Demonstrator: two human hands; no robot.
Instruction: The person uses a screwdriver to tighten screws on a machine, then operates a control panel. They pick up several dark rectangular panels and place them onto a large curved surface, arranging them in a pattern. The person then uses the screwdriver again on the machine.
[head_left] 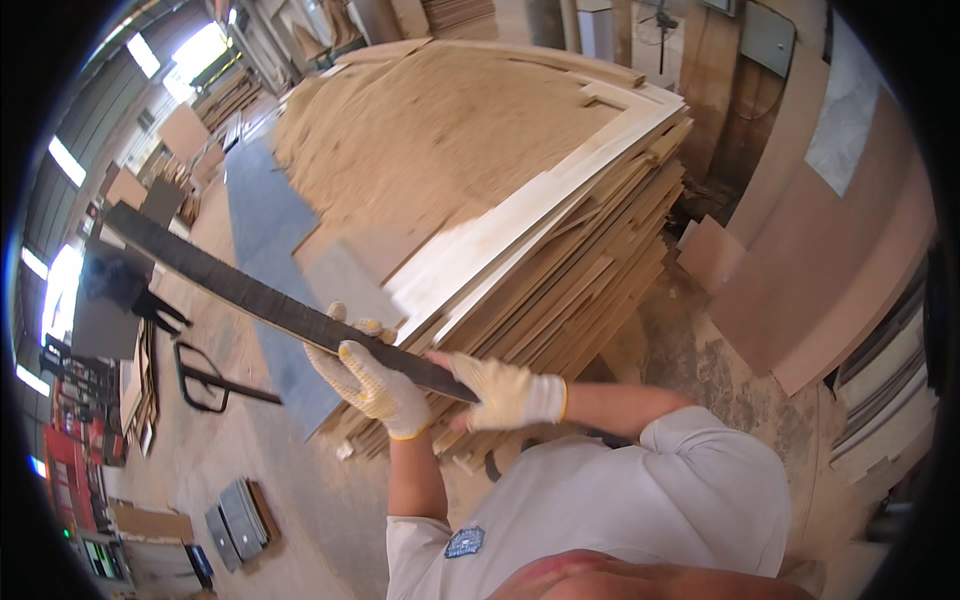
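Note:
A long, narrow wooden strip [235, 283] with a dark face and a pale lower edge slants across in front of me, its far end up at the left. My left hand [375, 388], in a white knit glove with yellow dots, grasps it partway along, thumb on the near side and fingertips showing beyond. Near the strip's close end, my right hand [508, 392] grips it in a matching glove. Past the strip rises a stack of wooden boards [570, 270], and a heap of sawdust [450, 140] covers much of its top.
Blue-grey sheets [262, 215] lie along the stack's left side. A black-handled cart [205, 380] stands on the floor at left, with a person [130, 285] farther back. Large brown panels [790, 270] fill the right. Small grey boards [238, 525] sit on the floor, lower left.

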